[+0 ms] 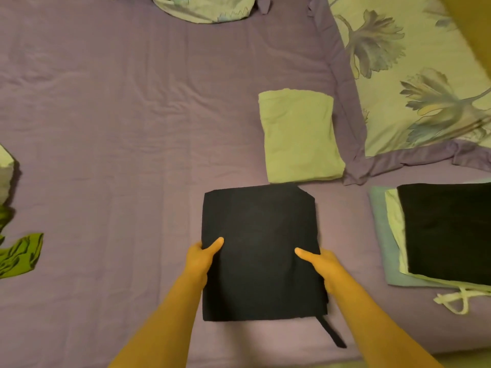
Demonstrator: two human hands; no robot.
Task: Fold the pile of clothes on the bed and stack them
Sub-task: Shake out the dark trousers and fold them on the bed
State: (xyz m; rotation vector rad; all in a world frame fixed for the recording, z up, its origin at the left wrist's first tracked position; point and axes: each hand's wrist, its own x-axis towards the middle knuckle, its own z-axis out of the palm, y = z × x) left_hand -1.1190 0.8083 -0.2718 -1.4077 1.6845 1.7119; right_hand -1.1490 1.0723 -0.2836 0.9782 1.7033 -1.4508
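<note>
On bed (pixel 106 128), left hand (pixel 202 257) and right hand (pixel 318 261) pinch black fold (pixel 260 248); I'd lift level, land square on stack (pixel 446 229).

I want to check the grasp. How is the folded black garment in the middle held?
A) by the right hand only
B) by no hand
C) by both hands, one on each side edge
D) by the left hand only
C: the left hand and the right hand each grip a side edge of the folded black garment, thumbs on top.

folded garment (pixel 259 251) centre of bed (pixel 106 128) | folded cloth (pixel 299 136) behind it | stack (pixel 446 229) right | pile (pixel 18 251) left
</note>
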